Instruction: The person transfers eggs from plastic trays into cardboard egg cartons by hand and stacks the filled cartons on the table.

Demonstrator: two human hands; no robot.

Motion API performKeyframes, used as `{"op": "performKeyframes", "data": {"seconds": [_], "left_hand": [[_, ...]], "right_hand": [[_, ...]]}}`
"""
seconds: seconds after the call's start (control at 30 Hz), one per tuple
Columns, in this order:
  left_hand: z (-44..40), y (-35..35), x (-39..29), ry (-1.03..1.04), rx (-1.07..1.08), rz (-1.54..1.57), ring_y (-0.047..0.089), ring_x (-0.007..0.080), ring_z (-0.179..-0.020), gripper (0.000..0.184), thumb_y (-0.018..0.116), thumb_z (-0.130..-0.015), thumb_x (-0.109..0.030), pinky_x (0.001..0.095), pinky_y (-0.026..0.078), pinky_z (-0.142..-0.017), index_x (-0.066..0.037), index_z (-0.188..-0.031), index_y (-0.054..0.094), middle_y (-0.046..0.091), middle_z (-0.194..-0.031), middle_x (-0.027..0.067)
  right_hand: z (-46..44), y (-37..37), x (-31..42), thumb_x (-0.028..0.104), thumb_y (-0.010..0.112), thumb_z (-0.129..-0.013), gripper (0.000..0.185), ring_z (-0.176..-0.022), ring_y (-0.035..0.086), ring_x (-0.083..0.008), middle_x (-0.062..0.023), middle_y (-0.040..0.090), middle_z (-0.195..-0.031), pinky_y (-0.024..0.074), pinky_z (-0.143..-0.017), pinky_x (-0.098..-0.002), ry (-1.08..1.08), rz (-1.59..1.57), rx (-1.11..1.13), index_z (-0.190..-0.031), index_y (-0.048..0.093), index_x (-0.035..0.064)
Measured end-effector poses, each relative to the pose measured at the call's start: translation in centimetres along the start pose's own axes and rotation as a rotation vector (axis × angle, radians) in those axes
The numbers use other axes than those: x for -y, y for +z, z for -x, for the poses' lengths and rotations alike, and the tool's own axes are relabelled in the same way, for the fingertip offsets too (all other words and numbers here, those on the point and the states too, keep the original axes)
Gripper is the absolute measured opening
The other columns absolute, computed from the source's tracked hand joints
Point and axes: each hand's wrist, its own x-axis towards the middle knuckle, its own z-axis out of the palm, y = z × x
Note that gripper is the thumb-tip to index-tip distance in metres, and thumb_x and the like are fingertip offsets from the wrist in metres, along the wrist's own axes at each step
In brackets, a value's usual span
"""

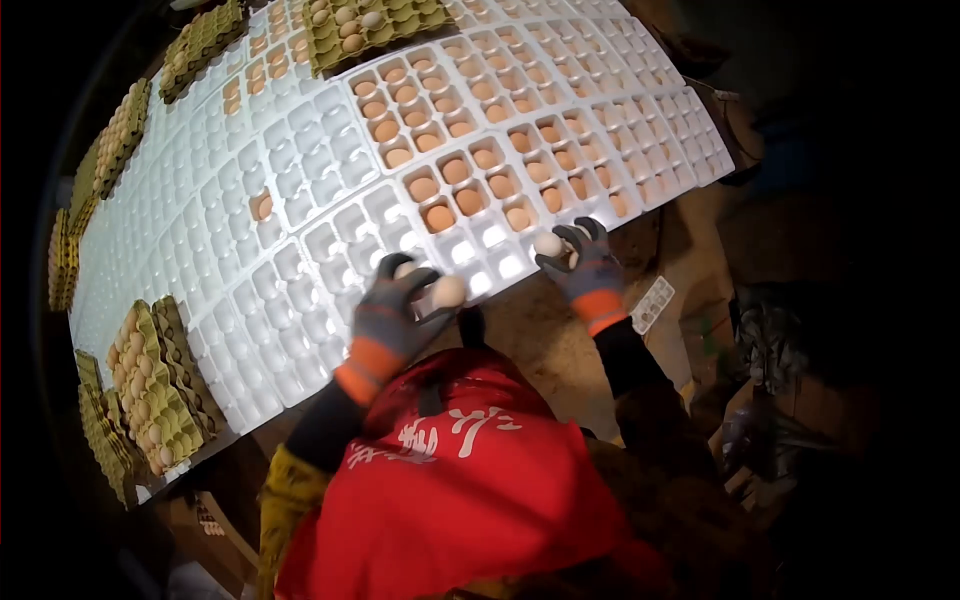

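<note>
My left hand (388, 318), in a grey glove with an orange cuff, is closed around a pale egg (448, 291). A second egg (405, 269) shows partly behind its fingers. My right hand (588, 262), gloved the same way, grips a whitish egg (548, 245) between thumb and fingers; its palm is largely hidden. Both hands hover at the near edge of white plastic egg trays (375, 212). Between them lie bare cells of one tray, whose farther cells hold brown eggs (470, 202).
White trays cover the table, many filled with eggs toward the right. Green egg flats (160, 385) with eggs stand at the left edge, and another flat (375, 28) lies across the trays at the back. A small white carton (653, 304) lies below the table at right.
</note>
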Motion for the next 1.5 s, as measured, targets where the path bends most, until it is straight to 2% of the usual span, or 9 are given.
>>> {"op": "performKeyframes", "data": {"seconds": [0.23, 0.37, 0.47, 0.67, 0.77, 0.93, 1.1, 1.23, 1.5], "left_hand": [[-4.7, 10.2, -1.6, 0.013, 0.115, -0.446, 0.065, 0.0380, -0.091, 0.047, 0.075, -0.082, -0.026, 0.0446, 0.056, -0.077, -0.017, -0.126, 0.062, 0.059, -0.112, 0.0159], [-3.4, 10.4, 0.0, -0.044, 0.235, -0.491, 0.065, 0.0363, -0.094, 0.046, 0.067, -0.090, -0.021, 0.0436, 0.056, -0.079, -0.020, -0.135, 0.059, 0.061, -0.117, 0.0157], [-4.3, 10.0, 0.8, 0.081, 0.029, -0.394, 0.066, 0.0360, -0.095, 0.047, 0.067, -0.091, -0.021, 0.0425, 0.055, -0.080, -0.019, -0.137, 0.059, 0.062, -0.120, 0.0157], [-10.2, 12.6, 1.9, 0.262, -0.162, -0.006, 0.056, 0.0344, -0.113, 0.037, 0.066, -0.090, -0.015, 0.0450, 0.046, -0.095, -0.011, -0.126, 0.065, 0.061, -0.119, 0.0135], [-9.9, 14.1, 3.1, 0.335, -0.088, -0.361, 0.050, 0.0342, -0.124, 0.039, 0.064, -0.090, -0.017, 0.0522, 0.036, -0.108, -0.013, -0.128, 0.063, 0.057, -0.128, 0.0125], [-5.6, 5.6, 2.6, 0.255, -0.350, -0.074, 0.048, 0.0365, -0.130, 0.042, 0.065, -0.090, -0.007, 0.0477, 0.033, -0.115, -0.007, -0.132, 0.060, 0.057, -0.134, 0.0145], [5.0, -10.9, 9.4, -0.079, -0.677, -0.167, 0.055, 0.0283, -0.126, 0.036, 0.062, -0.094, 0.000, 0.0380, 0.043, -0.107, -0.004, -0.130, 0.061, 0.061, -0.131, 0.0134], [16.3, -23.0, 12.5, -0.161, -0.807, -0.381, 0.055, 0.0290, -0.125, 0.038, 0.060, -0.092, 0.000, 0.0387, 0.043, -0.106, -0.003, -0.131, 0.061, 0.061, -0.130, 0.0133], [32.8, -39.1, 20.1, -0.248, -0.569, -0.602, 0.053, 0.0370, -0.125, 0.054, 0.060, -0.078, 0.002, 0.0411, 0.043, -0.106, -0.007, -0.132, 0.060, 0.058, -0.134, 0.0159]], "right_hand": [[-2.9, 0.3, -2.8, 0.015, 0.074, -0.089, 0.040, -0.107, 0.061, -0.0276, -0.0112, 0.061, -0.127, 0.0521, -0.085, -0.0393, -0.089, -0.451, -0.092, -0.128, 0.065, 0.0135], [-3.6, -1.3, -4.9, 0.018, 0.067, -0.096, 0.037, -0.086, 0.067, -0.0159, -0.0072, 0.060, -0.130, 0.0578, -0.066, -0.0316, 0.434, -1.287, 0.171, -0.131, 0.062, 0.0058], [-4.5, -1.6, -7.6, 0.018, 0.065, -0.097, 0.039, -0.109, 0.063, -0.0206, -0.0095, 0.059, -0.133, 0.0568, -0.087, -0.0357, 0.190, -1.120, -0.103, -0.135, 0.060, 0.0100], [-5.4, 0.6, -9.1, 0.017, 0.058, -0.098, 0.039, -0.137, 0.043, -0.0334, -0.0093, 0.053, -0.144, 0.0282, -0.119, -0.0511, -0.316, 0.006, -0.129, -0.137, 0.058, 0.0182], [-5.5, 1.5, -10.6, 0.016, 0.060, -0.097, 0.039, -0.141, 0.039, -0.0332, -0.0073, 0.051, -0.147, 0.0283, -0.119, -0.0519, -0.291, -0.132, -0.101, -0.136, 0.060, 0.0193], [-6.4, 0.4, -9.5, -0.001, 0.057, -0.097, 0.037, -0.125, 0.054, -0.0196, -0.0094, 0.060, -0.135, 0.0418, -0.108, -0.0331, 0.134, -0.762, -0.293, -0.134, 0.058, 0.0000], [-5.5, 3.3, 1.3, 0.002, 0.055, -0.100, 0.037, -0.128, 0.055, -0.0211, -0.0150, 0.057, -0.140, 0.0439, -0.110, -0.0328, -0.004, -1.172, -0.111, -0.136, 0.052, -0.0065], [-3.3, 7.0, 19.5, 0.006, 0.061, -0.098, 0.036, -0.107, 0.064, -0.0142, -0.0097, 0.067, -0.126, 0.0503, -0.094, -0.0294, -0.237, -0.742, 0.282, -0.133, 0.060, 0.0009], [4.5, 16.5, 50.8, 0.017, 0.072, -0.088, 0.041, -0.085, 0.066, -0.0233, -0.0102, 0.065, -0.109, 0.0557, -0.077, -0.0350, -0.803, -0.711, 0.602, -0.128, 0.064, 0.0129]]}}
